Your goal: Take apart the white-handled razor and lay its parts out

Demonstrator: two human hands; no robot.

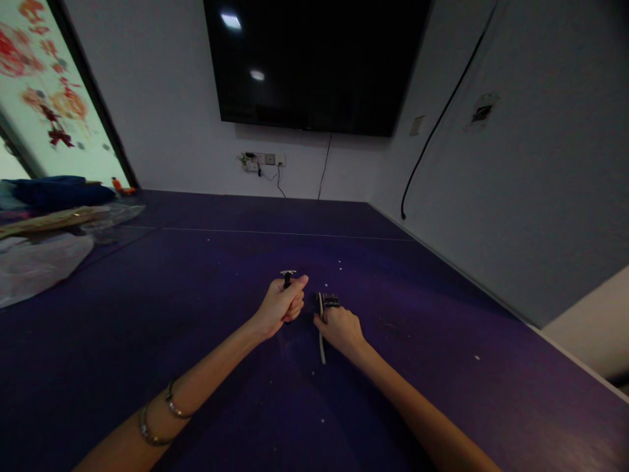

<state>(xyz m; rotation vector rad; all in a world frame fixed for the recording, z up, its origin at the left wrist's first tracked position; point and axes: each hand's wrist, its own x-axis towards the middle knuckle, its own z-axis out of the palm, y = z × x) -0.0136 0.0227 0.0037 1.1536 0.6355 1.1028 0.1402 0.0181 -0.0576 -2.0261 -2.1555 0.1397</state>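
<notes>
Gripping a tool (pixel 287 282) upright in the curled fingers of the left hand (pixel 284 304), just left of the block (pixel 331 300), and clasping that block over the purple surface (pixel 236 262) in the bent fingers of the right hand (pixel 343 328), with a pale strip (pixel 322 352) along the block's left side

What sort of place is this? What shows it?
An indoor room, perhaps a living room: large wall-mounted screen, wall sockets below it, bright panel with red and orange designs at left.
</notes>
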